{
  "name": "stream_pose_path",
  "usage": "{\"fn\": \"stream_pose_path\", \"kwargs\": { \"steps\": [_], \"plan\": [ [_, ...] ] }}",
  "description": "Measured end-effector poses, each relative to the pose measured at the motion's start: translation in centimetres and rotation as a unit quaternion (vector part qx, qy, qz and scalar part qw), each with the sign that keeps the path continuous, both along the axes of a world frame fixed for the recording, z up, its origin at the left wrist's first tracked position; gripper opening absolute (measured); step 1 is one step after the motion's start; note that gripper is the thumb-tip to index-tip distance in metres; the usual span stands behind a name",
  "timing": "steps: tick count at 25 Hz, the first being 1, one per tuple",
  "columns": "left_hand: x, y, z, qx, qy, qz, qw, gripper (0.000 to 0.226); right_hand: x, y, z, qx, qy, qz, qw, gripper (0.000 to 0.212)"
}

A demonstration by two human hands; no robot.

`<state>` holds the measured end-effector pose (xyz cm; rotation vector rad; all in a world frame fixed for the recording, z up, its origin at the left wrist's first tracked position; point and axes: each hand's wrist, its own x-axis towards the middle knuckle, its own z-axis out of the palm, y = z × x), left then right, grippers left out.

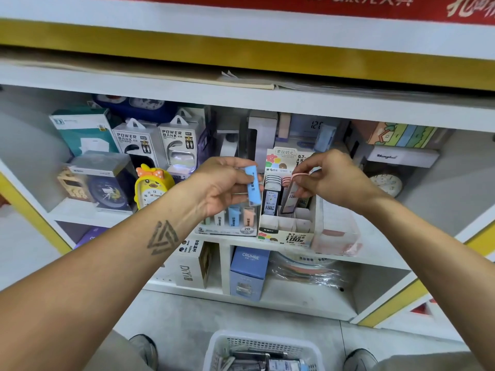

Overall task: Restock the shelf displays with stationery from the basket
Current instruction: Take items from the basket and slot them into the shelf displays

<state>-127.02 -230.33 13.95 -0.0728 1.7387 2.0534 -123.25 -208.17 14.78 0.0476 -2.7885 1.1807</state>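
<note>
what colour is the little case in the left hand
Light blue case, gripped by the left hand; seen in the head view.

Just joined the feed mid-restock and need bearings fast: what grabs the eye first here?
Two hands meet at mid-shelf: the left hand holds a blue lead case, and the right hand pinches a pink-topped case over the cardboard display box. Left of them stands a yellow duck clock. On the floor below sits the white basket of stock.

Triangle tattoo (162,238) on bare left forearm
</note>
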Motion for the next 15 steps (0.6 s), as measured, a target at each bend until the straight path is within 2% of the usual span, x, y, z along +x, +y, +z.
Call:
{"fn": "stream_pose_path", "kwargs": {
  "steps": [3,6,8,10,11,13,15],
  "plan": [
    [0.1,-0.1,0.0,-0.004,0.003,0.013,1.0,0.03,-0.3,-0.1,-1.1,0.093,0.034,0.019,0.995,0.005],
    [0.1,-0.1,0.1,-0.015,0.003,0.017,1.0,0.027,-0.7,-0.1,-2.2,0.13,0.052,0.008,0.99,0.008],
    [0.2,-0.1,0.2,-0.009,-0.009,0.024,1.0,0.023,-0.7,-0.2,-2.4,0.207,0.09,0.002,0.974,0.003],
    [0.2,-0.1,0.4,0.002,-0.016,0.032,0.999,0.022,-0.7,-0.4,-2.1,0.246,0.132,0.001,0.96,0.01],
    [0.2,-0.2,0.5,0.007,-0.015,0.033,0.999,0.021,-0.7,-0.7,-1.8,0.203,0.13,0.003,0.97,0.01],
    [0.2,-0.3,0.5,0.02,-0.008,0.038,0.999,0.021,-0.4,-1.9,-1.3,-0.008,0.045,0.033,0.998,0.008],
    [0.2,-0.6,0.5,0.03,0.005,0.048,0.998,0.024,-0.1,-3.6,-0.9,-0.209,-0.068,0.071,0.973,0.013]
  ]
}}
